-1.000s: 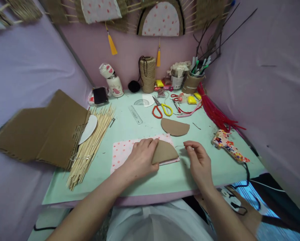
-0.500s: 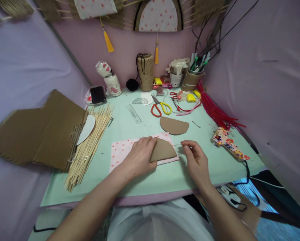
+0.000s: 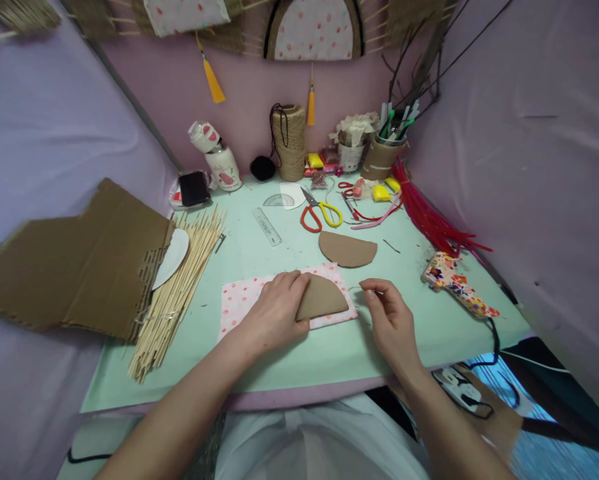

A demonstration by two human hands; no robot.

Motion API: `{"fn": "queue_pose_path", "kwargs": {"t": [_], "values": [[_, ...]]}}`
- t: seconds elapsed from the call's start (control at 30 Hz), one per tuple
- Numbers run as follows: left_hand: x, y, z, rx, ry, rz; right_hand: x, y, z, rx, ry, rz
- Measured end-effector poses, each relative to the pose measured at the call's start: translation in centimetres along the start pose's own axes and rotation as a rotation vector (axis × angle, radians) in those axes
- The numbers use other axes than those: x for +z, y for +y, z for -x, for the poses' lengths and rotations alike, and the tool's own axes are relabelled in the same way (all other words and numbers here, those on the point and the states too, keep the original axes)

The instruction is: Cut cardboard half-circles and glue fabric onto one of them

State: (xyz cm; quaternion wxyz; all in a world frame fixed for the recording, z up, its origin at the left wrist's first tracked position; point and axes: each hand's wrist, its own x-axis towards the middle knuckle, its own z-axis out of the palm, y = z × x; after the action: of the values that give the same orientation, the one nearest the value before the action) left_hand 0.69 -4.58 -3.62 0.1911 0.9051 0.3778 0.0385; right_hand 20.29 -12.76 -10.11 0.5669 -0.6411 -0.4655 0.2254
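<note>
My left hand (image 3: 278, 308) grips the left end of a brown cardboard half-circle (image 3: 323, 297), its fingers over the curved edge and the thumb at the straight edge. Beneath it lies a white cloth with pink-red spots (image 3: 239, 300), partly covered by the hand. My right hand (image 3: 389, 317) hovers just off the cloth's right edge, thumb and forefinger pinched. A thin thread (image 3: 353, 289) runs from near the cloth to those fingertips. Farther back, a second cardboard half-circle (image 3: 348, 250) rests flat on the table.
Red-and-yellow scissors (image 3: 321, 215) and a clear ruler (image 3: 267, 227) lie behind my hands. To the left are a bundle of thin wooden sticks (image 3: 172, 307) and a large cardboard sheet (image 3: 99, 260). A flowered glue gun (image 3: 457, 285) is on the right. A twine spool (image 3: 290, 147) stands at the back.
My left hand has slid the cardboard half-circle slightly left over the cloth, baring more of the cloth's right end. My right hand stays almost in place, still pinching.
</note>
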Motion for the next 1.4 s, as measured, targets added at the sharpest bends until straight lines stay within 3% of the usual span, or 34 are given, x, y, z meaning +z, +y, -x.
{"fn": "queue_pose_path", "kwargs": {"t": [1.13, 1.4], "values": [[0.23, -0.71, 0.03, 0.006, -0.043, 0.036, 0.18, 0.42, -0.08, -0.021, -0.029, 0.044], [0.35, -0.84, 0.04, 0.048, 0.027, 0.084, 0.36, -0.24, -0.09, -0.183, -0.108, 0.179]]}}
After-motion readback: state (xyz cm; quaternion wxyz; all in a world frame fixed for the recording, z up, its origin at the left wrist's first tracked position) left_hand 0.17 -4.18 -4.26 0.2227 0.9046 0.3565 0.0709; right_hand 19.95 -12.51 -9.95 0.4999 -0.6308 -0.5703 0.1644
